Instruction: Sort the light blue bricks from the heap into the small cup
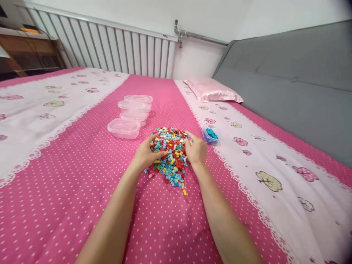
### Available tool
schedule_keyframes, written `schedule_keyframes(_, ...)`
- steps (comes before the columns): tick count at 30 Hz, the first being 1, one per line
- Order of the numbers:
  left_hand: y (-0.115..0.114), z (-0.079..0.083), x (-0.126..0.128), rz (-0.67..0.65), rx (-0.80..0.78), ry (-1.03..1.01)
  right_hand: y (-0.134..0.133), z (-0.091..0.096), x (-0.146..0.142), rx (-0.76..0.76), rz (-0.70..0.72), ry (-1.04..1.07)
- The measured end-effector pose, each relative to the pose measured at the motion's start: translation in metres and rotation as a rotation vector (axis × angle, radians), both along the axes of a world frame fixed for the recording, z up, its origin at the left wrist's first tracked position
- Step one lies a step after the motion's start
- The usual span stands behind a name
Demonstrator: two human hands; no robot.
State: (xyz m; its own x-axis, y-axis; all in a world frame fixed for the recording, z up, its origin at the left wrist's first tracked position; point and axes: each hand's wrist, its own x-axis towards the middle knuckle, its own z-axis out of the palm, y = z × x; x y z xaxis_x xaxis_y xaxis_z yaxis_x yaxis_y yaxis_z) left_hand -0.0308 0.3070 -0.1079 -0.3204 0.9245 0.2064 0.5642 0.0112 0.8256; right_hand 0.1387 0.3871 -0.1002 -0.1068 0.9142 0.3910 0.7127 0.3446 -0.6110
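We are looking down at a bed with a pink dotted sheet, and right in the middle of it sits the pile of small bricks, a mixed heap of red, blue, yellow and white. Both hands are at it. Our left hand rests on the pile's left flank, fingers loosely curled over the pieces and the thumb raised. Our right hand cups the right flank, fingers bent down into the heap. We cannot tell whether either hand has a brick pinched, because the pieces are too small and the fingertips are buried among them.

It looks to us like sorting by colour, at the stage of working through the heap. Almost everything is unsorted, so this is early going. Any pick from here calls for a fine pinch on one small piece without dragging its neighbours along, and a few bricks already lie loose at the near edge of the pile.

Now the containers. Just beside the right hand, on the pale strip of the sheet, is a small clear tub holding only blue pieces. Beyond the pile to the left sits a clear tub with nothing in it that we can see, and behind it a stack of clear tubs, which also looks bare. A pink pillow lies well apart, up by the grey headboard.
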Motion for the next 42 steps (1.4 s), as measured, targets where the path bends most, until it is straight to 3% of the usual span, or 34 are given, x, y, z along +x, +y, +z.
schedule_keyframes(3,-0.014,0.012,-0.011,-0.1,-0.069,0.046,0.003,0.005,0.007,-0.046,-0.014,0.105)
schedule_keyframes(6,-0.025,0.025,-0.018,-0.11,-0.117,0.165,0.01,0.009,0.018,-0.137,-0.035,0.119)
schedule_keyframes(10,-0.03,0.027,-0.028,0.1,-0.214,0.327,0.02,0.009,0.031,-0.216,-0.059,-0.009)
schedule_keyframes(13,-0.029,0.015,-0.033,0.282,-0.329,0.5,0.022,0.006,0.034,-0.254,-0.123,-0.087)
schedule_keyframes(15,-0.027,0.005,-0.032,0.281,-0.353,0.534,0.021,0.003,0.033,-0.264,-0.159,-0.134)
schedule_keyframes(20,-0.026,-0.011,-0.018,0.164,-0.269,0.259,0.019,-0.006,0.03,-0.274,-0.158,-0.234)
schedule_keyframes(24,-0.026,-0.017,-0.012,0.249,-0.262,-0.066,0.022,-0.011,0.029,-0.275,-0.125,-0.239)
schedule_keyframes(26,-0.026,-0.017,-0.014,0.311,-0.271,-0.125,0.023,-0.011,0.029,-0.273,-0.125,-0.234)
schedule_keyframes(31,-0.024,-0.011,-0.021,0.476,-0.139,0.258,0.024,-0.012,0.03,-0.264,-0.125,-0.197)
schedule_keyframes(35,-0.014,-0.014,-0.019,0.386,-0.013,0.351,0.025,-0.014,0.03,-0.234,-0.118,-0.16)
schedule_keyframes(42,-0.005,-0.022,-0.018,0.348,-0.063,0.461,0.027,-0.016,0.029,-0.242,-0.085,-0.08)
